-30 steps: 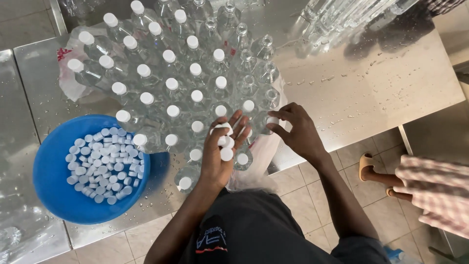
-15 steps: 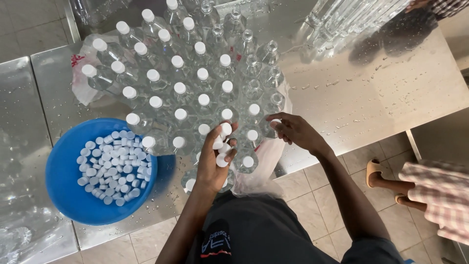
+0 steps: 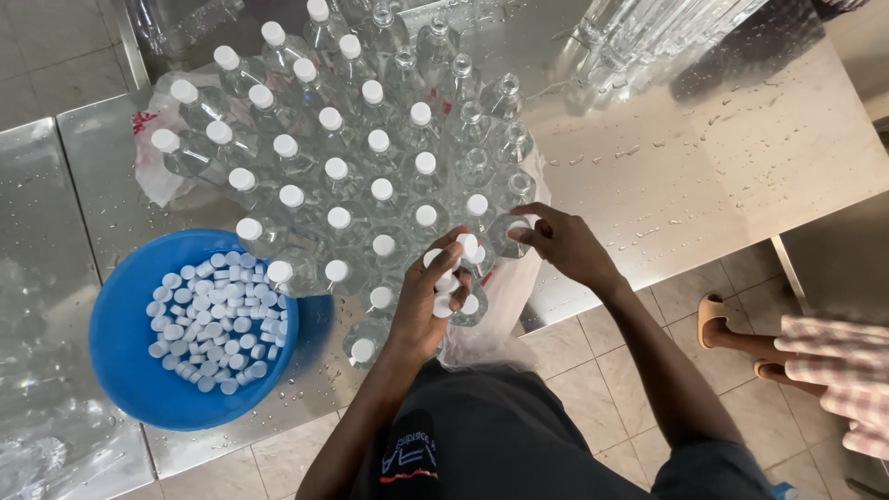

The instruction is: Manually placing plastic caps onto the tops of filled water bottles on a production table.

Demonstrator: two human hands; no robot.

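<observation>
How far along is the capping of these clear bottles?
Mostly done: the clear plastic bottles with white caps fill the left and middle rows. In hand: the left hand holds several loose white caps, while the right hand sets one on a bottle at the cluster's edge. Left: the uncapped clear bottles at the far right, with spare white caps in the round blue plastic bowl.

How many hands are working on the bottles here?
2. The left hand holds white caps at the bottle cluster's near edge; the right hand grips a bottle beside it. The bystander's hands are out of view.
</observation>
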